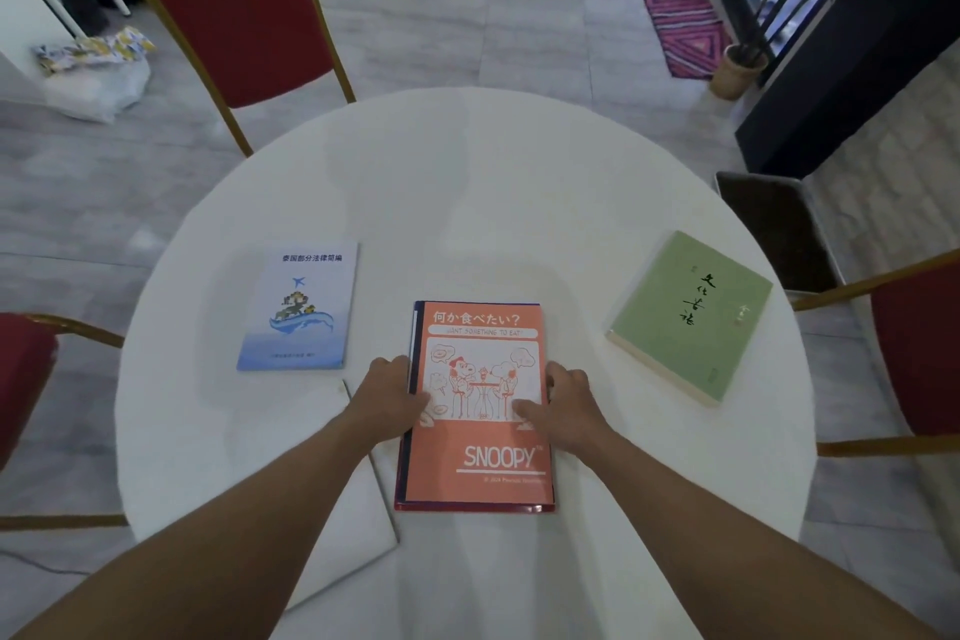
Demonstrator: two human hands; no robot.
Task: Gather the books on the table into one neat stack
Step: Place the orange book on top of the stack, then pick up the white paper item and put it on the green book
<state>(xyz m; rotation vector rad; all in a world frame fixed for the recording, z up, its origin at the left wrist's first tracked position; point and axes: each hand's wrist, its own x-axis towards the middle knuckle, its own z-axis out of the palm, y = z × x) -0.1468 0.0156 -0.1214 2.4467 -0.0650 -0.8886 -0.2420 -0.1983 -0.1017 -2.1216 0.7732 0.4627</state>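
Note:
An orange Snoopy notebook [483, 463] lies at the near middle of the round white table [467, 182], on top of a dark blue and a red book whose edges show under it. My left hand [387, 398] grips the stack's left edge, thumb on the cover. My right hand [563, 403] grips its right edge, thumb on the cover. A light blue booklet [301, 307] lies flat to the left. A thick green book [688, 314] lies to the right. A white book [358, 509] lies partly under my left forearm.
Red chairs with gold frames stand at the far left [239, 10], near left [26, 374] and right [914, 348]. A soil-filled planter box [779, 234] sits on the floor beyond the green book. A potted plant [737, 68] and a patterned rug [680, 21] are farther back.

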